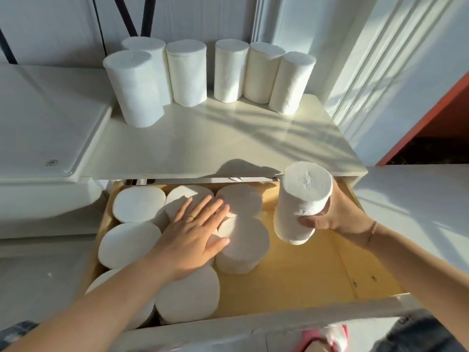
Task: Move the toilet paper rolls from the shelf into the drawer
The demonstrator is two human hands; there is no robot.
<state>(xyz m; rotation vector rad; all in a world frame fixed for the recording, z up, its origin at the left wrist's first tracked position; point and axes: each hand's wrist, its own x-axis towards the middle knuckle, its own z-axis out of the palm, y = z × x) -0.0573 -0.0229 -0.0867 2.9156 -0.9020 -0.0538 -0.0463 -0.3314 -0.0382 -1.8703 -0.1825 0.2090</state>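
Right grip (337, 214) is clamped round a white cylindrical toilet paper roll (303, 201), fingers curled on its lower part. The roll is tilted and held over the bare right part of the open yellow-wood drawer (304, 270), not set down yet. Left grip (195, 232) lies flat, fingers straight and apart, pressing on the tops of the white packed rolls (138, 204) standing in the drawer's left and middle.

Risks, as judged: the roll is soft and held low, so it could slip or get squashed. Coming down tilted, it may end up leaning on the nearest packed roll instead of standing, wasting free space. If the left palm shoves or lifts, packed rolls could shift into the gap. The drawer sits just under the white shelf top (203, 138), so a careless lift could knock its front edge.

Counts: one roll in hand. Six upright shelf rolls (186, 72) at the back of the shelf. Seven packed rolls seen, maybe one more hidden under the palm
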